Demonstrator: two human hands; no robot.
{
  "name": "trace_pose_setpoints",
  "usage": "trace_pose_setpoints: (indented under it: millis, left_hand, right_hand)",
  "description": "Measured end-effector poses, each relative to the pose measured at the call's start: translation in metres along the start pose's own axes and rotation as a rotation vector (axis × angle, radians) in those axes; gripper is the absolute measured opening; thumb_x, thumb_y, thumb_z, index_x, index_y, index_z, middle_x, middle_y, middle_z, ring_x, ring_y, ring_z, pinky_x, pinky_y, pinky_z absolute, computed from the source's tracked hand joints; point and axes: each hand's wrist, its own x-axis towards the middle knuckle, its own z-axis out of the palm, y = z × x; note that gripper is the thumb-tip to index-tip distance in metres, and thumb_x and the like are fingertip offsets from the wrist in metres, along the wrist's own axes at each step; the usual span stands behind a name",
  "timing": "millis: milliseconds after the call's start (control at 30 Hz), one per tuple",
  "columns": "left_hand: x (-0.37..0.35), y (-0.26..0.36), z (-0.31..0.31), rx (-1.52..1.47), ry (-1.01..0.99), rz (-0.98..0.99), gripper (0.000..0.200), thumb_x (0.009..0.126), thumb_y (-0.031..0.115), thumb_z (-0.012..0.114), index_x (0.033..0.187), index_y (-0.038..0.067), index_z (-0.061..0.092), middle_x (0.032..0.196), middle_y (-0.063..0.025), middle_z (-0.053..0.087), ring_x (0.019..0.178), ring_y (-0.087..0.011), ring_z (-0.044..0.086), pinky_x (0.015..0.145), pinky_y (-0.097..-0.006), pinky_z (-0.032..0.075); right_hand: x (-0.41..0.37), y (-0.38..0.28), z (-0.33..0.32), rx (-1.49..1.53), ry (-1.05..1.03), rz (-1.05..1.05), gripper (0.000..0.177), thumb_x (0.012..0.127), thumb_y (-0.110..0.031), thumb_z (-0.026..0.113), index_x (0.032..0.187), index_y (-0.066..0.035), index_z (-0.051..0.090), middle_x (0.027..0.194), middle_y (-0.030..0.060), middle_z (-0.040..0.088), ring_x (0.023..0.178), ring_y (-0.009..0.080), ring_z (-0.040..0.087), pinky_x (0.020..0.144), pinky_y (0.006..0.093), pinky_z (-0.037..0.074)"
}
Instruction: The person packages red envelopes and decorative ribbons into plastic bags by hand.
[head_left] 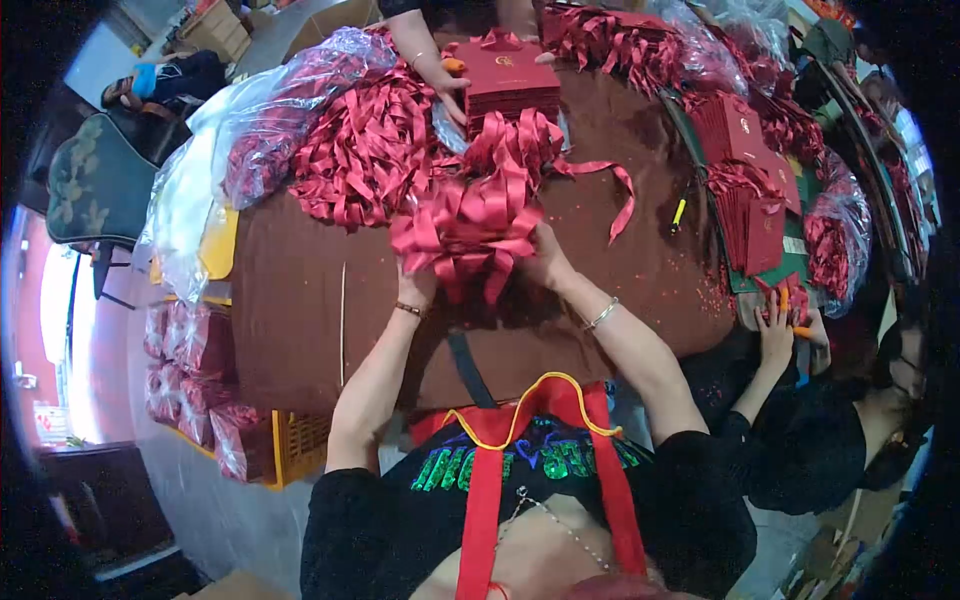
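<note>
My left hand (416, 286) and my right hand (545, 257) grip opposite sides of a bundle of red ribbons (465, 225), held up above the brown cloth-covered table (290, 310). Glossy loops fall over its front, and layered red edges show between them. The fingers of both hands are partly hidden behind the ribbons. Just beyond lies another heap of ribbons (515, 140), with one loose tail trailing right. Behind that heap is a neat stack of dark red bags (510, 85) with a gold mark on top. Another person's hand (445, 88) rests at the left side of this stack.
A large ribbon pile (360, 150) lies at left beside clear plastic bags (215, 180). A yellow cutter (679, 214) is on the table at right. A co-worker's hand (775, 335) holds an orange-handled tool near more red stacks (745, 190). A yellow crate (300, 447) stands below left.
</note>
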Motion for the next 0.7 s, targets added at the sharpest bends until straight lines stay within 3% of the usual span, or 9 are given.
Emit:
trace_pose_setpoints:
  millis: [33, 67, 167, 267, 367, 467, 533, 600, 700]
  left_hand:
    - [0.005, -0.003, -0.006, 0.536, 0.032, 0.095, 0.045, 0.086, 0.028, 0.048, 0.125, 0.007, 0.041, 0.123, -0.0082, 0.046, 0.11, -0.0245, 0.047, 0.092, -0.0396, 0.04]
    - [0.008, -0.009, -0.014, 0.953, 0.104, 0.177, 0.046, 0.085, 0.03, 0.048, 0.125, 0.007, 0.04, 0.123, -0.0082, 0.046, 0.111, -0.0251, 0.046, 0.093, -0.0401, 0.04]
    - [0.002, 0.054, 0.053, -0.161, 0.192, -0.018, 0.042, 0.085, 0.023, 0.047, 0.123, 0.005, 0.042, 0.124, -0.0101, 0.045, 0.109, -0.0256, 0.047, 0.094, -0.0401, 0.039]
    - [-0.002, 0.046, 0.031, -0.228, 0.064, -0.107, 0.042, 0.087, 0.025, 0.043, 0.123, 0.004, 0.043, 0.123, -0.0099, 0.045, 0.11, -0.0258, 0.046, 0.095, -0.0402, 0.038]
    - [0.003, 0.041, 0.036, -0.21, 0.057, -0.102, 0.042, 0.088, 0.027, 0.041, 0.124, 0.005, 0.042, 0.125, -0.0095, 0.044, 0.112, -0.0254, 0.044, 0.096, -0.0401, 0.037]
    - [0.001, 0.023, 0.018, 0.052, 0.091, -0.024, 0.045, 0.088, 0.031, 0.04, 0.126, 0.007, 0.038, 0.128, -0.0085, 0.04, 0.116, -0.0237, 0.041, 0.098, -0.039, 0.035]
    - [-0.009, 0.018, 0.026, 0.036, 0.182, -0.04, 0.044, 0.088, 0.032, 0.04, 0.125, 0.008, 0.039, 0.129, -0.0087, 0.039, 0.118, -0.0232, 0.04, 0.098, -0.0377, 0.034]
    - [-0.013, 0.027, 0.043, -0.165, 0.338, -0.09, 0.041, 0.088, 0.032, 0.041, 0.122, 0.008, 0.045, 0.129, -0.0098, 0.04, 0.118, -0.0234, 0.04, 0.098, -0.0358, 0.034]
    - [-0.008, 0.011, 0.015, 0.321, 0.223, -0.04, 0.042, 0.087, 0.032, 0.044, 0.119, 0.005, 0.047, 0.128, -0.0112, 0.04, 0.116, -0.0237, 0.041, 0.096, -0.034, 0.035]
  right_hand:
    - [0.004, 0.002, 0.011, 0.533, 0.073, -0.107, 0.032, 0.086, -0.023, 0.051, 0.111, -0.004, 0.046, 0.106, 0.0051, 0.055, 0.095, 0.0195, 0.055, 0.085, 0.0338, 0.043]
    - [0.0, -0.012, 0.008, 0.459, 0.192, -0.176, 0.035, 0.079, -0.017, 0.059, 0.109, -0.003, 0.047, 0.106, 0.006, 0.056, 0.093, 0.0194, 0.056, 0.083, 0.0327, 0.044]
    - [-0.004, -0.029, -0.005, 0.246, 0.255, -0.257, 0.039, 0.072, -0.01, 0.067, 0.106, -0.003, 0.051, 0.105, 0.0065, 0.056, 0.091, 0.0186, 0.056, 0.079, 0.0315, 0.044]
    - [-0.011, -0.047, -0.02, -0.053, 0.099, -0.311, 0.03, 0.071, -0.007, 0.067, 0.098, -0.002, 0.054, 0.1, 0.0061, 0.058, 0.089, 0.0159, 0.056, 0.077, 0.0298, 0.044]
    - [0.002, -0.014, 0.002, 0.253, 0.124, -0.396, 0.034, 0.068, -0.009, 0.07, 0.096, -0.001, 0.053, 0.093, 0.0064, 0.06, 0.085, 0.0147, 0.055, 0.073, 0.0296, 0.045]
    - [0.007, 0.018, 0.018, 1.103, 0.125, 0.085, 0.035, 0.067, -0.015, 0.073, 0.091, -0.001, 0.052, 0.087, 0.0073, 0.06, 0.082, 0.0148, 0.055, 0.07, 0.0303, 0.044]
    - [0.013, 0.079, 0.018, 0.158, 0.189, -0.299, 0.037, 0.065, -0.015, 0.075, 0.09, -0.001, 0.052, 0.085, 0.0073, 0.06, 0.077, 0.0144, 0.054, 0.067, 0.0306, 0.044]
    - [0.004, 0.037, 0.009, 0.159, 0.246, -0.244, 0.039, 0.064, -0.018, 0.076, 0.088, -0.002, 0.05, 0.082, 0.0077, 0.06, 0.072, 0.0143, 0.051, 0.065, 0.0306, 0.044]
    - [0.004, 0.038, 0.006, -0.021, 0.12, -0.137, 0.046, 0.062, -0.02, 0.077, 0.095, -0.001, 0.051, 0.084, 0.0098, 0.061, 0.072, 0.015, 0.053, 0.066, 0.0302, 0.044]
